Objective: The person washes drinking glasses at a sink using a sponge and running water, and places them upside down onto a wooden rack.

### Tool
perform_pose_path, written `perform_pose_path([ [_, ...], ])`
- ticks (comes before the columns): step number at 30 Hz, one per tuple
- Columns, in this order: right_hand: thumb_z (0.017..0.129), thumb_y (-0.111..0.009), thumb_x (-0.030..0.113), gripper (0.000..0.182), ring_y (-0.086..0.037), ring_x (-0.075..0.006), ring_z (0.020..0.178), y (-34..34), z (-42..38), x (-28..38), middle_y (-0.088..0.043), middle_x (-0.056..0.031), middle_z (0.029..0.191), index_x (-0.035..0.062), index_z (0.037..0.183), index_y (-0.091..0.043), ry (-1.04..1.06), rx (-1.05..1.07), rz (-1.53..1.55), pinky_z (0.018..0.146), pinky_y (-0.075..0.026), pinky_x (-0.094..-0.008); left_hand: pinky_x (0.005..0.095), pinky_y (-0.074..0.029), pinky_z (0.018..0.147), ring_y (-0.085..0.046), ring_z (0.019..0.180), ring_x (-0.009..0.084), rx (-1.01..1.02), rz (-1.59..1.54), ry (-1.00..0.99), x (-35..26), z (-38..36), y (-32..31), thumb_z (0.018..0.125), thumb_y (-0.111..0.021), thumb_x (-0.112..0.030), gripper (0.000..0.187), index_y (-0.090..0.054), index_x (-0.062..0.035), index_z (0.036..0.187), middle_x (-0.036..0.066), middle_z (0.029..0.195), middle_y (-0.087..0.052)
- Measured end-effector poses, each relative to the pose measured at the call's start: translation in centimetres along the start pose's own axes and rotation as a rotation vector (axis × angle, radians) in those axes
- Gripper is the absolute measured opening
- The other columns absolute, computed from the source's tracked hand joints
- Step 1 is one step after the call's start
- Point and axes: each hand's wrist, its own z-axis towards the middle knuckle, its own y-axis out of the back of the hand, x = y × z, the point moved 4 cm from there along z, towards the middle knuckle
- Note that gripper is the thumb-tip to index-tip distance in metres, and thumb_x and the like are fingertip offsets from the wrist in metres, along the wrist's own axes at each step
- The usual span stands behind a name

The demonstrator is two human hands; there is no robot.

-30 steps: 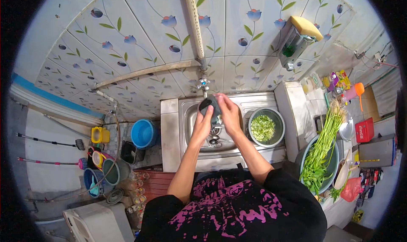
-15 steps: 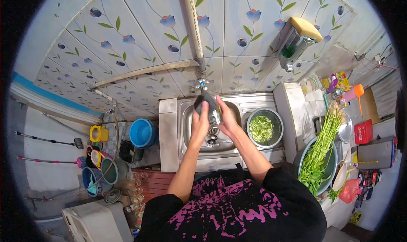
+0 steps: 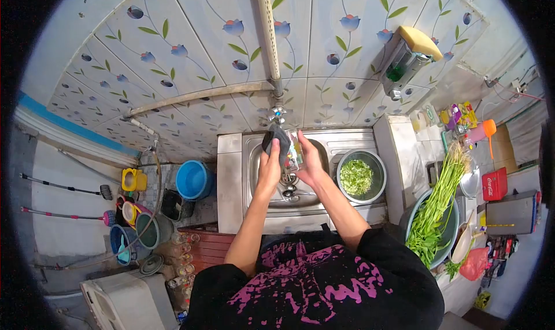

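Note:
Over the sink (image 3: 247, 182), just below the faucet (image 3: 276, 113), both my hands are close together. My left hand (image 3: 269, 169) is closed on a dark grey, smooth-looking item (image 3: 276, 139), its thumb lying along the near side; I cannot tell what kind of item it is. Against its right side sits a clear, glass-like container with coloured print (image 3: 294, 154). My right hand (image 3: 311, 163) curls around that container from the right. Under the hands, several spoons (image 3: 291, 191) lie in the basin by the drain.
A metal bowl of chopped greens (image 3: 356, 177) stands on the drainboard. Farther right, a basin (image 3: 452, 237) holds long leafy stalks (image 3: 430, 214). A soap dispenser (image 3: 399, 67) with a sponge on top hangs on the wall. A blue bucket (image 3: 193, 181) stands left of the sink.
The dark item has turned and shifted slightly left and down, showing more of the clear container. My right fingers have opened a little away from it.

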Motion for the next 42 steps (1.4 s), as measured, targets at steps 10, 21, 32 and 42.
perform_pose_path([
  [10, 0.102, -0.048, 0.049, 0.048, -0.065, -0.0223, 0.107, -0.5, -0.8, -0.9, -0.066, -0.0082, 0.122, 0.0101, 0.126, -0.062, -0.01, -0.03, 0.017, 0.092, -0.052, -0.0395, 0.0312, -0.041, 0.102, -0.055, 0.12, 0.0166, -0.023, 0.137, -0.045, -2.0, -1.3, -0.8, 0.099, -0.064, -0.033, 0.056, -0.048, -0.0005, 0.141, 0.008, 0.13, -0.059],
  [21, 0.107, -0.042, 0.039, 0.048, -0.057, -0.0227, 0.124, -0.8, -0.7, 1.3, -0.059, -0.01, 0.135, 0.0062, 0.14, -0.051, 0.411, -0.02, -0.333, 0.101, -0.047, -0.0396, 0.0281, -0.046, 0.096, -0.056, 0.114, 0.0139, 0.139, 0.168, -0.194, -0.6, -1.6, -0.5, 0.099, -0.062, -0.036, 0.054, -0.05, -0.0008, 0.139, 0.006, 0.123, -0.06],
  [32, 0.103, -0.048, 0.047, 0.052, -0.055, -0.019, 0.12, -0.5, -0.8, 0.7, -0.054, -0.0078, 0.137, 0.0066, 0.135, -0.053, 0.139, -0.033, -0.04, 0.103, -0.044, -0.039, 0.0284, -0.045, 0.099, -0.054, 0.117, 0.0154, 0.113, 0.185, -0.169, 0.1, -1.4, -0.6, 0.092, -0.074, -0.021, 0.068, -0.039, 0.0007, 0.146, 0.007, 0.126, -0.055],
  [42, 0.104, -0.046, 0.049, 0.05, -0.061, -0.0178, 0.111, 0.2, -0.3, 0.4, -0.064, -0.0063, 0.118, 0.0085, 0.131, -0.057, 0.275, -0.078, -0.455, 0.095, -0.05, -0.0339, 0.0308, -0.042, 0.104, -0.047, 0.13, 0.0191, 0.138, 0.378, -0.268, -0.9, -0.9, 0.3, 0.088, -0.078, -0.021, 0.086, -0.026, 0.0002, 0.153, 0.013, 0.145, -0.045],
])
